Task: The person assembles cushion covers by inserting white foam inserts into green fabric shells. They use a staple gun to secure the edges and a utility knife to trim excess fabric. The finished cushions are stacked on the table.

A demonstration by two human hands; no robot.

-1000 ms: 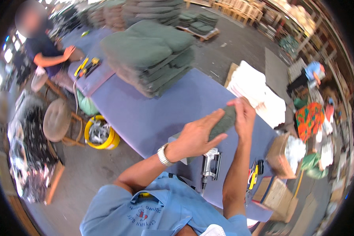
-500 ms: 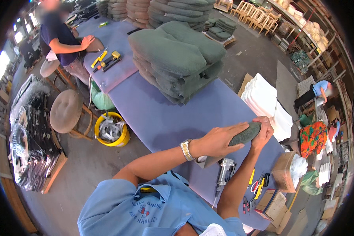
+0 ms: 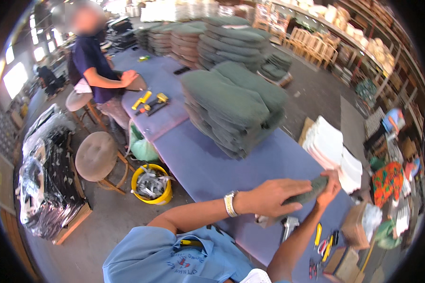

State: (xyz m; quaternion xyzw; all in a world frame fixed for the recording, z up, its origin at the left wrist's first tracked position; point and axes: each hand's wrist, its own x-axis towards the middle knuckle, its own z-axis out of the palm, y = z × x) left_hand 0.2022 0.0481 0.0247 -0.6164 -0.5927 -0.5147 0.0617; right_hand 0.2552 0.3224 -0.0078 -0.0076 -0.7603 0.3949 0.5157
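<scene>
A dark green fabric-covered cushion is held up on edge over the near right part of the blue-topped table. My left hand lies along it with long fingers on its side and the thumb below. At its far end, my right hand wraps its fingers round the edge. The cushion's lower part is mostly hidden behind my left hand. Beneath my hands a metal air staple gun lies on the table, partly covered by my right forearm.
A stack of green cushions stands mid-table. Scissors, yellow-handled tools and a cardboard box are at the right. White foam sheets lie beyond the table. A yellow bucket and stool stand left. A co-worker is at the far left.
The whole view has shifted, so things sit lower and farther right. Both hands stay on the cushion, which is tilted slightly differently. More of the staple gun is covered by my arm.
</scene>
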